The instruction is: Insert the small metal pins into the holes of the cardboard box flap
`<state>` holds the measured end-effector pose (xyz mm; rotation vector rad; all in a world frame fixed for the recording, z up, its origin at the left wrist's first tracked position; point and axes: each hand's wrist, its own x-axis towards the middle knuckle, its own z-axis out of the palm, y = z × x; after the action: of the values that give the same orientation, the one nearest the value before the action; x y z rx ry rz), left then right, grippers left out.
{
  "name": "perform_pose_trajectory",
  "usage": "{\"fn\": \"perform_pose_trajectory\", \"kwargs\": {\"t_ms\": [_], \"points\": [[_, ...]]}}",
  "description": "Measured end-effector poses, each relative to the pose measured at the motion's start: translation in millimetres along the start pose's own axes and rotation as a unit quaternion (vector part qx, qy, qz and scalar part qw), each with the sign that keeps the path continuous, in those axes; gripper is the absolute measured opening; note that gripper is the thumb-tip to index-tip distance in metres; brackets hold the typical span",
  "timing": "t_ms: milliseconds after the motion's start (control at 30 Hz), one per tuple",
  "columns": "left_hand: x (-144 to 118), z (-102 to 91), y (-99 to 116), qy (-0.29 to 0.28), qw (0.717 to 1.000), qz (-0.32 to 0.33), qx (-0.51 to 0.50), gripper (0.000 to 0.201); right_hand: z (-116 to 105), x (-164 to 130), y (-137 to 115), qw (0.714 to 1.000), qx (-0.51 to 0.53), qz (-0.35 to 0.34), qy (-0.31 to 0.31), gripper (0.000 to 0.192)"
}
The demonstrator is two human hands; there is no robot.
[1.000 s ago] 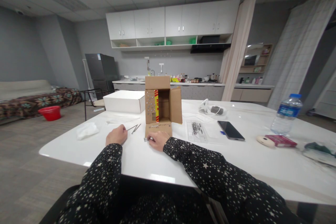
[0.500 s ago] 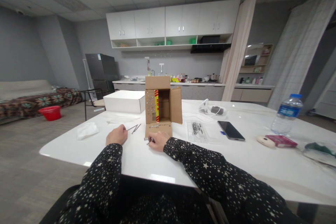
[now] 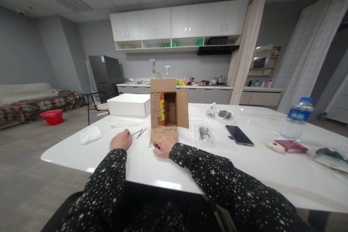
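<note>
My left hand (image 3: 121, 140) rests on the white table, its fingers curled closed. Several long thin metal nails (image 3: 139, 133) lie just right of it, and one has its end against my fingers; whether I grip it is hidden. My right hand (image 3: 164, 147) is low over the table, fingers bent together on more nails (image 3: 150, 145) whose ends stick out to the left. Behind it stands an open cardboard box (image 3: 182, 110) with its front flap (image 3: 163, 138) folded down on the table. Rows of small nail or screw heads show in the flap and the left panel.
A white box (image 3: 127, 105) stands behind left, near a crumpled tissue (image 3: 90, 135). To the right are a clear case of small dark pieces (image 3: 205, 136), a phone (image 3: 239, 135), a water bottle (image 3: 297, 117) and a dark red packet (image 3: 290, 146). The white table's (image 3: 146, 172) front edge is near me.
My right hand has shifted slightly down, and the nail that slanted below its fingers now lies nearly level beside the others. My left hand has stayed still.
</note>
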<state>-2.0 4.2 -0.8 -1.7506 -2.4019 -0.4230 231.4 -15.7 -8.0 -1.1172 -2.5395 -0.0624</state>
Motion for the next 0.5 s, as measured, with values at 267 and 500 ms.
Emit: {"fn": "perform_pose_trajectory", "kwargs": {"t_ms": [267, 500], "points": [[-2.2, -2.9, 1.8, -0.002, 1.000, -0.005, -0.001, 0.032, -4.2, -1.5, -2.6, 1.000, -0.007, 0.011, -0.009, 0.015], [1.3, 0.6, -1.2, -0.003, 1.000, 0.001, 0.003, 0.032, -2.3, -1.0, -1.7, 1.000, -0.012, 0.009, -0.004, 0.015]]}}
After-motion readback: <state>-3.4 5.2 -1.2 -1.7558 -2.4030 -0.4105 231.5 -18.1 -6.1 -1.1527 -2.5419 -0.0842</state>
